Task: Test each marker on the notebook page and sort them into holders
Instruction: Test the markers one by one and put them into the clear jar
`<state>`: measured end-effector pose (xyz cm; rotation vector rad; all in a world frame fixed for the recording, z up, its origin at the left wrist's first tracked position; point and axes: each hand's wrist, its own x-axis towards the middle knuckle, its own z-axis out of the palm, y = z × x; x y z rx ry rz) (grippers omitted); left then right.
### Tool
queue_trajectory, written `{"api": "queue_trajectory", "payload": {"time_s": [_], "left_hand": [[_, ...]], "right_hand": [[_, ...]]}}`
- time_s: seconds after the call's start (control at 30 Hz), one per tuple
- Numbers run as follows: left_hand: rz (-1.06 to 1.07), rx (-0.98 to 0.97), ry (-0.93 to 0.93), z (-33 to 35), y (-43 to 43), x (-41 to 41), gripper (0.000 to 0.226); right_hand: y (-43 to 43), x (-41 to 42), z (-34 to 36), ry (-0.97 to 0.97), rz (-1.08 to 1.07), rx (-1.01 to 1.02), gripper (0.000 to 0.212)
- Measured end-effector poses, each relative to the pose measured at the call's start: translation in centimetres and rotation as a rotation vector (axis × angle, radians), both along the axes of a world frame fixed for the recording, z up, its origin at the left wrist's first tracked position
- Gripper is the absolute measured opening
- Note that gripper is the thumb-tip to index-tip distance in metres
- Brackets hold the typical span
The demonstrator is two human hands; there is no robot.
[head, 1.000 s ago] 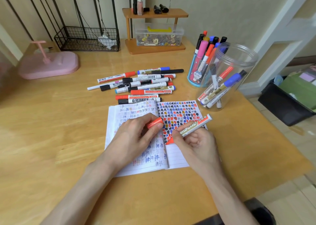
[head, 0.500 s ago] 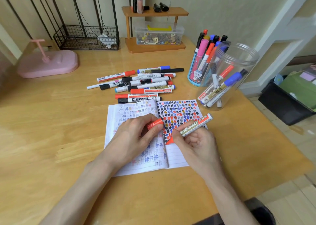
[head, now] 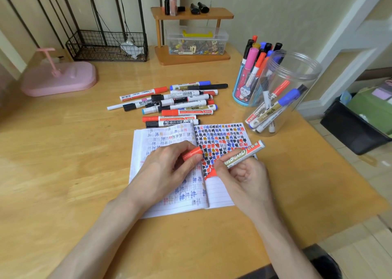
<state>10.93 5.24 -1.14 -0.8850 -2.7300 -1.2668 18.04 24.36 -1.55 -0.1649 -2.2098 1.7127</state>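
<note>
Testing looks like the step now. Right hand [head: 244, 179] has its fingers curled round a red marker [head: 240, 156], with the tip down on the notebook [head: 218, 194] just under the thumb, where red ink shows. Left hand [head: 167, 170], just beside the right one, pinches the red cap [head: 192, 153] in its thumb and fingers and rests on the other page. Loose markers [head: 180, 107] lie past both hands. Jar [head: 297, 73] and cup [head: 241, 92] stand further off, past the right hand. Next, I think, the cap must go back on straight, then the marker goes in a holder.
</note>
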Motion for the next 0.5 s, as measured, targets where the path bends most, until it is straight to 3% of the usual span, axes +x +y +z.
{"api": "queue_trajectory", "payload": {"time_s": [0.17,0.27,0.4,0.5], "left_hand": [[-0.011,0.005,0.011,-0.1,-0.1,-0.1,0.020],[-0.004,0.001,0.019,-0.1,-0.1,0.0,0.020],[-0.018,0.005,0.028,0.2,-0.3,0.1,0.026],[-0.031,0.045,0.010,0.6,-0.3,0.2,0.025]], "right_hand": [[0.1,0.0,-0.2,-0.026,0.005,0.019,0.020],[0.1,-0.2,0.0,0.002,-0.035,-0.093,0.021],[0.3,-0.1,1.0,0.104,-0.056,-0.199,0.007],[0.5,-0.1,2.1,0.162,-0.054,-0.282,0.015]]}}
